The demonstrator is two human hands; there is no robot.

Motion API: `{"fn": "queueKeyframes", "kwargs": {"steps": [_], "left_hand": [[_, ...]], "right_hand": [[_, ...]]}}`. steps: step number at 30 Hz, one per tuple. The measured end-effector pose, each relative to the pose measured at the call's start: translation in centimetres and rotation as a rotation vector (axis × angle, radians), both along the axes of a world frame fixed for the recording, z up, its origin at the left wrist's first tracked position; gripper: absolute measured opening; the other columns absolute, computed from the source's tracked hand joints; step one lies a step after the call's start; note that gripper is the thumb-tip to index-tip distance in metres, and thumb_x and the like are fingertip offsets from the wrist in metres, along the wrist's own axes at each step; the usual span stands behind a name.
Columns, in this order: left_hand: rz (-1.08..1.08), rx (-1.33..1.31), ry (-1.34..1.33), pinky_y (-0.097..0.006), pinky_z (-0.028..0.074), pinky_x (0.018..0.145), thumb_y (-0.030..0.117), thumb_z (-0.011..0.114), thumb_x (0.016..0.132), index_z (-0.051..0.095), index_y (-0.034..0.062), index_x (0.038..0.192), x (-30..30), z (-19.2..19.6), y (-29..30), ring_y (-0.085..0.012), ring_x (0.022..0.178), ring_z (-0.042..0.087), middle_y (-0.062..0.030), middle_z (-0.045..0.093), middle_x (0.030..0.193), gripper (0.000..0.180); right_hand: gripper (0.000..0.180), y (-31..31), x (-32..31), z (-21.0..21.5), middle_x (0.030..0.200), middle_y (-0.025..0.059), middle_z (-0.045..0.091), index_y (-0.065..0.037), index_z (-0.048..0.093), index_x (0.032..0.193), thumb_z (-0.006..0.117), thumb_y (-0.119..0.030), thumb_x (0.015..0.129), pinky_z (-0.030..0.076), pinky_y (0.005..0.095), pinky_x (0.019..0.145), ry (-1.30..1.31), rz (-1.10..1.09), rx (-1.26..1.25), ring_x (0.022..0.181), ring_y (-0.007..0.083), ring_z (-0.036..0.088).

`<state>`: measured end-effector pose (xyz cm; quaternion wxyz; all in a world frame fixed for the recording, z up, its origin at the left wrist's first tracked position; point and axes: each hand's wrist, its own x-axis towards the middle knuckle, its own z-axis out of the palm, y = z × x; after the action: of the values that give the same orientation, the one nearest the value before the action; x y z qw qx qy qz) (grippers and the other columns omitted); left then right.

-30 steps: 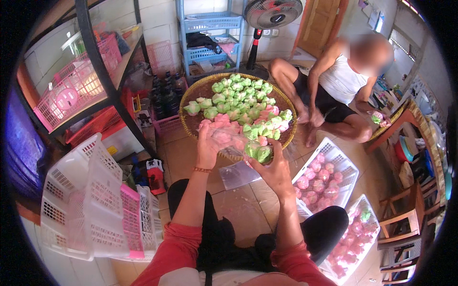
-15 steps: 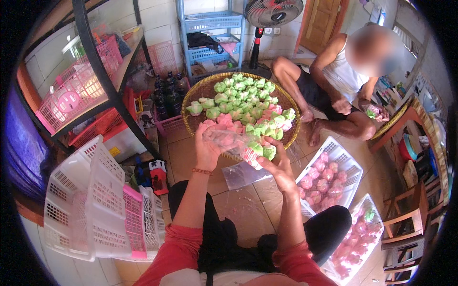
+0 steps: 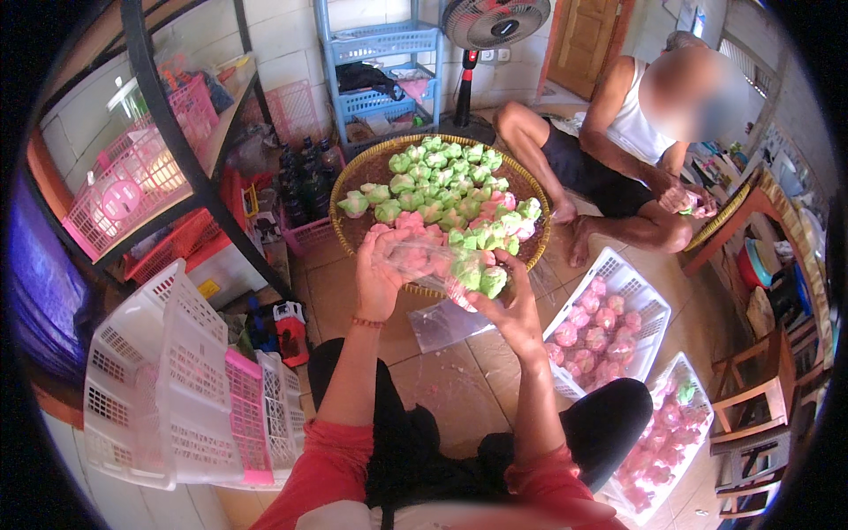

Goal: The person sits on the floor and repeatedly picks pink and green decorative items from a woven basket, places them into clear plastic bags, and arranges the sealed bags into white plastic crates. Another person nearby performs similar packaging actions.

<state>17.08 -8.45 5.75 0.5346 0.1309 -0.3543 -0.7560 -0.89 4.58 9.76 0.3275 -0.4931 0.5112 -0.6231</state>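
My left hand (image 3: 378,276) is closed on the open end of a clear plastic bag (image 3: 415,256). My right hand (image 3: 515,314) grips the bag's other end, thumb and fingers around several green and pink flower-shaped pieces (image 3: 481,276) inside it; they look like small steamed cakes. Both hands are above the near rim of a round woven bamboo tray (image 3: 340,190). On that tray lie many loose green pieces (image 3: 433,181) and pink pieces (image 3: 411,225). A flat clear plastic bag (image 3: 446,325) lies on the floor below my hands.
To my right stand a white crate (image 3: 655,300) of wrapped pink pieces and another crate (image 3: 704,415) of similar ones. Stacked baskets (image 3: 159,389) and a black-framed shelf (image 3: 163,115) are at left. A co-worker (image 3: 618,168) sits at far right; a fan (image 3: 495,22) stands behind.
The view has shifted slightly. My hands keep nearly the same hold on the bag. The co-worker's two hands have come together over a small green and pink piece.
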Motion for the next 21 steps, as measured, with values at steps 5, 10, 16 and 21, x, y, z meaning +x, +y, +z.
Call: {"fn": "queueKeyframes", "kwargs": {"steps": [5,10,16,21], "left_hand": [[0.011,-0.046,-0.062,-0.056,0.045,0.098,0.051,0.032,0.097,0.053,0.0053,0.122,-0.3,0.1,0.2,-0.0274,0.119,0.053,-0.0095,0.056,0.124,0.057],[-0.05,-0.176,-0.042,-0.053,0.047,0.097,0.046,0.029,0.098,0.054,0.0036,0.12,-0.4,0.7,0.8,-0.027,0.119,0.053,-0.0093,0.054,0.126,0.054],[-0.018,-0.259,-0.188,-0.049,0.05,0.095,0.04,0.03,0.099,0.052,0.0015,0.122,-0.5,0.6,1.0,-0.0271,0.12,0.052,-0.0108,0.05,0.131,0.05],[-0.045,-0.257,-0.195,-0.051,0.051,0.093,0.04,0.031,0.099,0.051,0.0027,0.124,-0.3,0.2,0.5,-0.0278,0.118,0.053,-0.0118,0.05,0.131,0.049]], "right_hand": [[0.077,1.4,0.6,1.5,0.126,0.0141,0.053,0.0,0.037,0.137,0.08,-0.007,0.074,0.044,0.0373,0.098,0.44,-0.192,0.015,0.116,0.0259,0.053],[0.079,0.8,0.3,1.2,0.122,0.0186,0.057,-0.004,0.038,0.137,0.081,-0.011,0.072,0.047,0.0384,0.095,-0.254,0.065,0.006,0.112,0.0271,0.057],[0.077,1.2,0.0,0.7,0.12,0.0154,0.059,-0.004,0.039,0.136,0.082,-0.012,0.074,0.047,0.0348,0.093,0.452,-0.241,0.035,0.111,0.0236,0.057],[0.075,1.2,-1.2,0.3,0.127,0.0157,0.054,-0.002,0.038,0.137,0.079,-0.019,0.076,0.042,0.0369,0.099,-0.134,0.004,0.132,0.117,0.0274,0.053]]}}
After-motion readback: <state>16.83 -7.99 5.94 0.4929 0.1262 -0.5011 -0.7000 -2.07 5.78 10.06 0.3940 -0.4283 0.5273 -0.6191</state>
